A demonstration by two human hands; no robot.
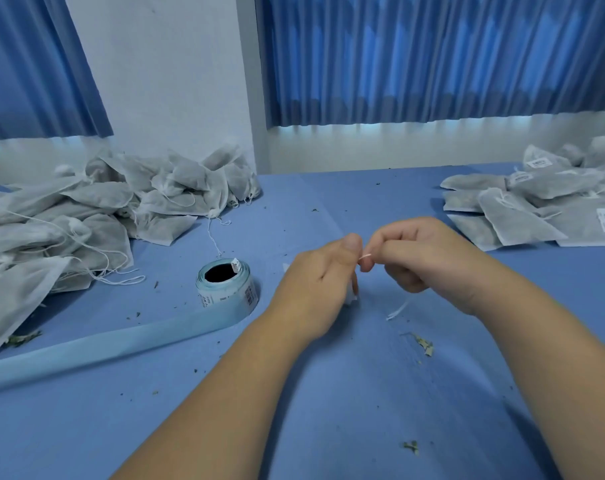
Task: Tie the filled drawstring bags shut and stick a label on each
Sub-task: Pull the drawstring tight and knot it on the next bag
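1. Step in hand: tying. The left hand (318,282) and right hand (422,254) meet over the middle of the table, knuckles almost touching.
2. Finger state: both hands are curled. Each pinches the thin white drawstring (365,257) between thumb and forefinger; a short taut length shows between them, and a loose tail (398,310) trails onto the cloth under the right hand.
3. Location of the work: the bag (351,299) is almost wholly hidden beneath the left hand; only a white corner shows. Whether the knot is closed cannot be told.
4. Next move (judged): pull the ends apart to seat the knot, then release and reach left for the label roll (224,282).
5. Stock: the heap of untied bags (86,209) lies far left; the labelled bags (536,209) are stacked far right, well apart.
6. Materials:
   - Bags: grey-white non-woven fabric, soft, creased, flat pouch shape, dark fill showing faintly through.
   - Drawstring: fine cord, limp; likely to slip if pinched loosely.
   - Label roll: short cylinder with printed barcode labels; its pale blue backing strip (121,348) runs toward the lower left.
   - Table cover (363,410): matte blue cloth, speckled with herb crumbs (424,344).
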